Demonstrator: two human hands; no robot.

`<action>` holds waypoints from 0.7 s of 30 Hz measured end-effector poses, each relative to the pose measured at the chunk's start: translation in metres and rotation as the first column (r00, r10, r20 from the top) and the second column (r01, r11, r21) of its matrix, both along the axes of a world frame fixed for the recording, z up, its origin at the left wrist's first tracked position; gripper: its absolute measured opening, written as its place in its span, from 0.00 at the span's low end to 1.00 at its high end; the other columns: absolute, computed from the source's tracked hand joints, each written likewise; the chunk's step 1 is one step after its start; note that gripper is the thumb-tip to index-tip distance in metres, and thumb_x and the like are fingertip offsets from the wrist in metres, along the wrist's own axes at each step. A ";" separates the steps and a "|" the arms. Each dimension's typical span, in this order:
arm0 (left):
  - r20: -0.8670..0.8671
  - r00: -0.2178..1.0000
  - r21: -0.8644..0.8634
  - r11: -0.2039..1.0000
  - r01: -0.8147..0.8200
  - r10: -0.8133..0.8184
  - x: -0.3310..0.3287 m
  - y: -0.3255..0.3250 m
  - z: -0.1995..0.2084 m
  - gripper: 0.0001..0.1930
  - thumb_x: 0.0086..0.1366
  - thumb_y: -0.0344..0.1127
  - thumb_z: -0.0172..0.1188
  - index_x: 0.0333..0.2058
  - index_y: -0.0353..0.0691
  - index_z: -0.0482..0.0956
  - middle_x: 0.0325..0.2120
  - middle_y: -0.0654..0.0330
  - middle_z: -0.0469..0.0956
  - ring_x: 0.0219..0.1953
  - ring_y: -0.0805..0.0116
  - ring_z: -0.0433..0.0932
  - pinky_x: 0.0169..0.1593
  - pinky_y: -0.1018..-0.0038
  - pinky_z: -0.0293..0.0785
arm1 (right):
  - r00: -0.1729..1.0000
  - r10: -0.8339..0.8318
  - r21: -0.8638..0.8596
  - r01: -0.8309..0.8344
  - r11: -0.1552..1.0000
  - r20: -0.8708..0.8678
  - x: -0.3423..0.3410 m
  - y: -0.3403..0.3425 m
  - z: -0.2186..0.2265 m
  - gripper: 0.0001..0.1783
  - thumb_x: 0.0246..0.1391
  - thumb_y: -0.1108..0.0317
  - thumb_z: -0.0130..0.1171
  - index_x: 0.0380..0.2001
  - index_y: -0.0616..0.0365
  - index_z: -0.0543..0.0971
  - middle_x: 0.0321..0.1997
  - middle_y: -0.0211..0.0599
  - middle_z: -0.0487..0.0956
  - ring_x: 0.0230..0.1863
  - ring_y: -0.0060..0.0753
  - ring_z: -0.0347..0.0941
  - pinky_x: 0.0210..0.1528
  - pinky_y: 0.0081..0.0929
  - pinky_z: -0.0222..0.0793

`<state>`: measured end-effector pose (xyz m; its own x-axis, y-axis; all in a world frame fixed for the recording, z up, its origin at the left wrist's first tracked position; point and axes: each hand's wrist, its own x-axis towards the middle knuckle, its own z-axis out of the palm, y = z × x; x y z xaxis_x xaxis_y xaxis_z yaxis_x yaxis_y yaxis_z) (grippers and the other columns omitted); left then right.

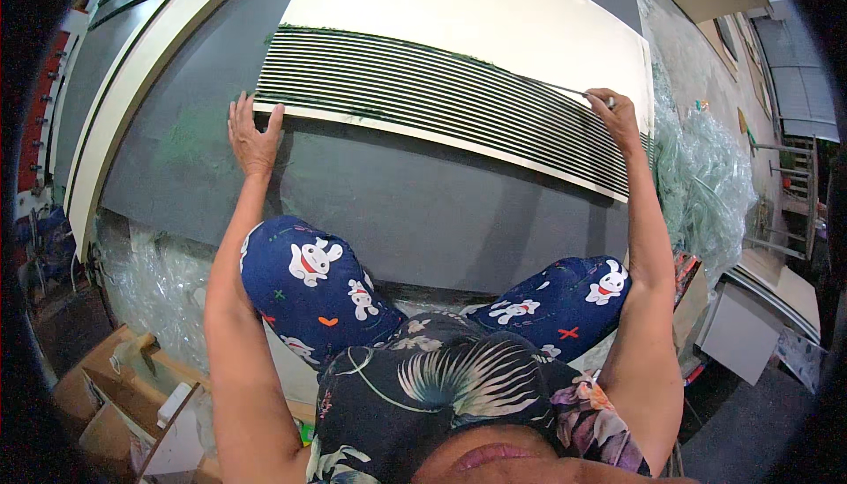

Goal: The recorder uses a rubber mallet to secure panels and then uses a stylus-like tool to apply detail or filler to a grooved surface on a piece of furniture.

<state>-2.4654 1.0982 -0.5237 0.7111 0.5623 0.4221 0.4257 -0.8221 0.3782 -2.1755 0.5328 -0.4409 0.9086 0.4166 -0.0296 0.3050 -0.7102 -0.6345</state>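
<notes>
A large cream-white panel lies on a dark grey work surface. Its near part carries many parallel dark lines running from left to right, with ragged dark green bits along their far edge. At the panel's near left corner rests my left hand, fingers spread, its thumb by the edge. Over the right part of the lined area, my right hand is closed in a pinch on a thin dark strip, which stretches leftward along the farthest line. Whether the strip is a tool or loose material cannot be made out.
Crumpled clear plastic sheeting bunches at the right, and more plastic lies at the lower left. Wooden boxes stand at the near left. A long curved-looking white edge borders the left side. A metal rack is at the far right.
</notes>
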 end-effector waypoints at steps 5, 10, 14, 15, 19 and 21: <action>-0.019 1.000 0.010 1.000 -0.007 0.007 -0.001 -0.001 0.003 0.32 0.59 0.59 0.58 0.54 0.41 0.71 0.60 0.53 0.66 0.65 0.48 0.58 0.66 0.56 0.52 | 0.998 0.020 0.008 -0.020 1.000 0.060 -0.013 0.033 -0.004 0.10 0.54 0.67 0.62 0.36 0.61 0.83 0.34 0.39 0.84 0.33 0.27 0.78 0.39 0.25 0.72; 0.008 1.000 0.023 1.000 0.003 -0.003 -0.003 0.001 0.000 0.32 0.59 0.57 0.59 0.54 0.41 0.71 0.59 0.53 0.67 0.65 0.48 0.59 0.66 0.55 0.52 | 1.000 0.017 0.061 -0.017 0.998 -0.006 -0.006 0.031 0.002 0.11 0.55 0.66 0.62 0.36 0.62 0.83 0.29 0.33 0.83 0.29 0.21 0.74 0.36 0.22 0.71; 0.013 1.000 0.008 1.000 -0.009 0.008 0.004 -0.005 0.003 0.31 0.59 0.57 0.59 0.54 0.42 0.71 0.59 0.53 0.68 0.64 0.48 0.59 0.66 0.55 0.52 | 0.999 -0.004 0.068 0.001 0.998 0.044 0.000 -0.001 -0.005 0.11 0.54 0.66 0.62 0.37 0.61 0.83 0.30 0.34 0.83 0.29 0.23 0.75 0.36 0.22 0.72; 0.013 1.000 0.011 1.000 -0.002 0.001 0.002 -0.004 0.004 0.31 0.59 0.57 0.59 0.54 0.42 0.71 0.59 0.53 0.68 0.64 0.48 0.59 0.66 0.55 0.53 | 0.999 0.028 0.028 -0.029 0.999 0.043 -0.007 0.013 0.000 0.12 0.55 0.64 0.61 0.37 0.61 0.84 0.32 0.36 0.84 0.30 0.25 0.76 0.38 0.23 0.72; 0.010 1.000 0.010 1.000 0.003 -0.003 0.000 -0.001 0.002 0.31 0.59 0.57 0.59 0.54 0.42 0.72 0.59 0.53 0.68 0.64 0.49 0.59 0.65 0.55 0.52 | 0.997 0.037 0.044 -0.040 0.998 0.069 -0.009 0.037 0.003 0.13 0.55 0.63 0.62 0.37 0.62 0.83 0.31 0.37 0.84 0.30 0.24 0.76 0.37 0.23 0.72; -0.011 1.000 0.008 1.000 -0.008 0.008 -0.004 0.002 0.002 0.32 0.58 0.58 0.59 0.55 0.42 0.71 0.59 0.52 0.67 0.64 0.48 0.59 0.66 0.55 0.52 | 0.998 0.041 0.020 -0.042 0.999 0.046 -0.011 0.036 0.007 0.13 0.55 0.63 0.62 0.37 0.62 0.83 0.31 0.37 0.84 0.30 0.24 0.76 0.37 0.23 0.72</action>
